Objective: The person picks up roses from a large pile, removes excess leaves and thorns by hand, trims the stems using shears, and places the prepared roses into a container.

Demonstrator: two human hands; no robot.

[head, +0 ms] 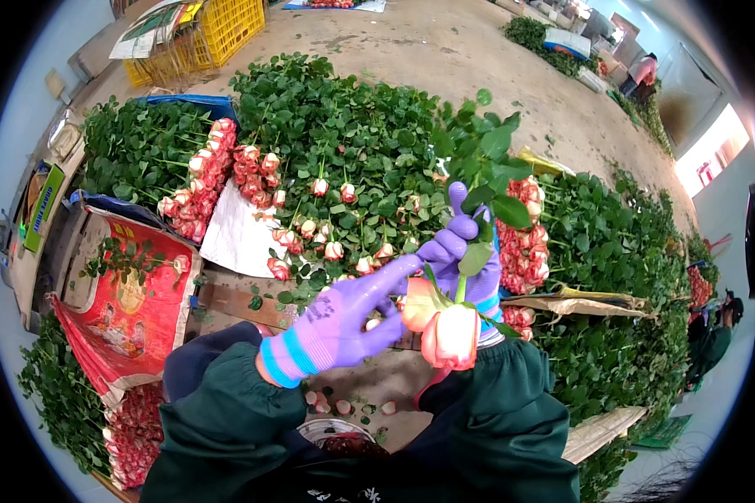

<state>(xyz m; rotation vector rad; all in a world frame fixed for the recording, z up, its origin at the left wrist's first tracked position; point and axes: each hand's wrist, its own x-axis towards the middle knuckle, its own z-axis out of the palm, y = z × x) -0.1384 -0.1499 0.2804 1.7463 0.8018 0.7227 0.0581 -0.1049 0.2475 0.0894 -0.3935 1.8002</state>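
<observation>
My right hand (448, 244), in a purple glove with a striped cuff, grips the leafy stem of a rose. The bloom of this rose (451, 339) hangs downward, pale with pink-red edges. One outer petal (420, 305) stands out from its left side. Close by on the left is my left hand (347, 317), gloved alike, with index finger and thumb spread beside that petal. I cannot tell whether a finger touches it. Beyond both hands, loose roses (333, 251) lie on a broad heap of green stems and leaves (352, 135).
Stacked rose bunches lie at left (204, 182), right (523, 245) and lower left (132, 434). A red printed sheet (141, 302) holds a single rose. Fallen petals (343, 407) dot the floor. Yellow crates (233, 31) stand behind. Other people (643, 75) are farther off at right.
</observation>
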